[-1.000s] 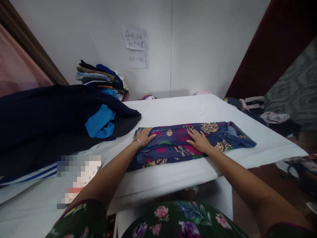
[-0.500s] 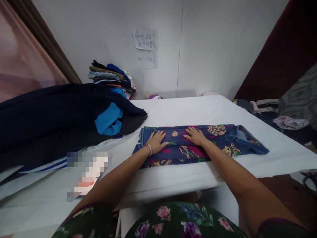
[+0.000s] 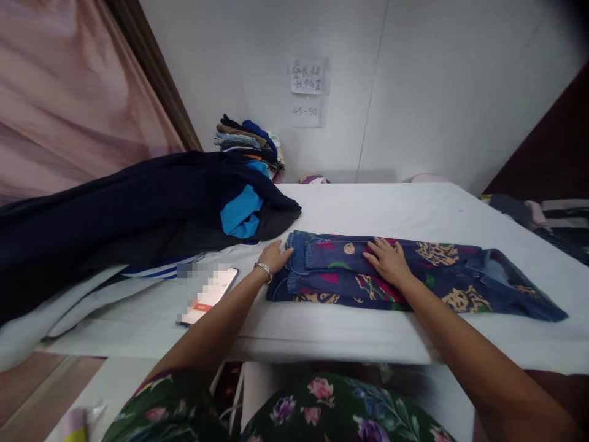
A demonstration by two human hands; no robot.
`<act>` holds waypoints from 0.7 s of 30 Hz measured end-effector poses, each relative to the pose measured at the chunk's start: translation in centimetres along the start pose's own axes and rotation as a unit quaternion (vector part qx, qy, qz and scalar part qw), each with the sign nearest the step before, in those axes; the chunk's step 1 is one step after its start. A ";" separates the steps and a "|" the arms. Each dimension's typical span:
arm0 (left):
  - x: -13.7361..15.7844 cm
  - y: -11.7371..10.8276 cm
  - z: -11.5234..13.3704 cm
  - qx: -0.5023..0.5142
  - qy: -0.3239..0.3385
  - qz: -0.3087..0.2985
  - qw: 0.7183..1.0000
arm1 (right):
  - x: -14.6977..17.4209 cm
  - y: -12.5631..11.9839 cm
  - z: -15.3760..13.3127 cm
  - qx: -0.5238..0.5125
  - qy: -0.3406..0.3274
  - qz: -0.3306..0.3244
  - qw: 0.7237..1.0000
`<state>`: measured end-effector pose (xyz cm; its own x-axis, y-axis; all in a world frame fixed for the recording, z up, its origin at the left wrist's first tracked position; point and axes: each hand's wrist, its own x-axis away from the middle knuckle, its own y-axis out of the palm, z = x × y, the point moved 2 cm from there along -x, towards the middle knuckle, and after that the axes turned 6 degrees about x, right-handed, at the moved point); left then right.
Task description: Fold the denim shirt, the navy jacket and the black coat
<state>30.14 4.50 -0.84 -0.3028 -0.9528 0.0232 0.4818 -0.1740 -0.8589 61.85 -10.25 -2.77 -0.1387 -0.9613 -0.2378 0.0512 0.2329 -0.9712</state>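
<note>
A patterned denim shirt (image 3: 335, 279), dark blue with tan, red and green motifs, lies folded into a long strip on the white table. Its collar points right and its hem left. At the hem end, my left hand (image 3: 275, 256), with a bracelet at the wrist, has its fingers closed on the edge; the fingertips are partly hidden. My right hand (image 3: 388, 261) rests flat on the middle of the shirt, fingers stretched out.
A heap of dark clothes (image 3: 151, 209) with a bright blue piece (image 3: 242, 212) covers the table's left. Nearer lies a lit phone (image 3: 211, 298). Folded clothes (image 3: 248, 144) are stacked at the back; more clothes (image 3: 538, 215) lie beyond the right edge. Paper signs (image 3: 309, 77) hang on the wall.
My left hand has slid from lying flat on the shirt to its hem edge and closed there. My right hand stays flat on the shirt. The view has turned left.
</note>
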 end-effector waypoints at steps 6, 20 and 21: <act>-0.3 -0.2 -0.9 0.111 -0.071 -0.011 0.991 | 0.2 -0.3 -6.0 -0.069 -0.108 -0.026 0.991; 6.4 -1.5 -0.7 0.141 0.109 0.066 0.982 | 4.6 -1.4 -5.4 -0.279 -0.176 0.060 0.942; 7.2 -1.5 -0.6 0.134 0.133 0.059 0.980 | 5.4 -1.5 -5.2 -0.280 -0.194 0.063 0.938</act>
<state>26.71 -1.98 0.26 -0.4194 -0.8773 -0.2333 0.7143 -0.1603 -0.6812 55.88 -15.04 -2.64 0.2092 -0.8767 -0.4333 -0.4989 0.2854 -0.8183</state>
